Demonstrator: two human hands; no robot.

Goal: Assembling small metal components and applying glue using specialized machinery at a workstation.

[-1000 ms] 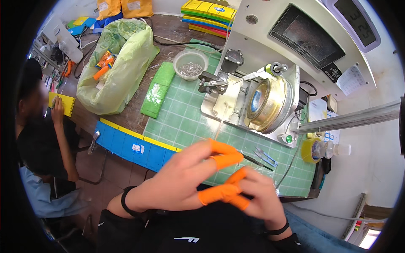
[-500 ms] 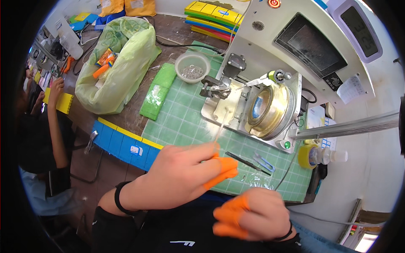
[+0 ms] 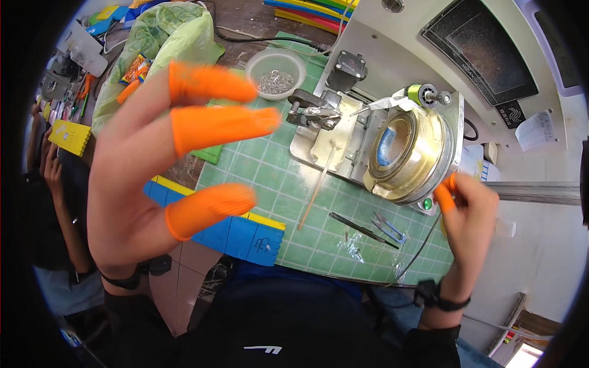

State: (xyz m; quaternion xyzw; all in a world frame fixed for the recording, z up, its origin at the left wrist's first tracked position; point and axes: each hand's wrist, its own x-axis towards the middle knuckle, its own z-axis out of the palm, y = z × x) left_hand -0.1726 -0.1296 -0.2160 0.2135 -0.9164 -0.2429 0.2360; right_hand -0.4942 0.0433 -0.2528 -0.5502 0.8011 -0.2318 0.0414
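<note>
The work looks to be partway along: the thin tan stick [image 3: 314, 199] is out of the hands, its pale tip resting on the cream-coloured plate [image 3: 325, 149] and its lower end on the green gridded cutting mat [image 3: 261, 175], while small silver metal rings [image 3: 275, 82] lie loose in the translucent white plastic bowl [image 3: 260, 64]. No finished piece shows, so how much is left cannot be read. The left hand [image 3: 138, 165] is raised, fingers and thumb spread and holding nothing, with orange rubber finger cots [image 3: 224, 127] on three digits. The right hand [image 3: 472, 207] has its fingers bent together at the lower right corner of the white benchtop machine [image 3: 402, 55], beside the round green button [image 3: 427, 203]; the fingertips are partly hidden, so I cannot tell whether they pinch or press anything. The machine stands at the back right of the mat. Its gold-coloured round metal drum [image 3: 427, 156] sits tilted, shiny along the side, with a blue patch inside the opening and a silver disc [image 3: 451, 150] behind it.
</note>
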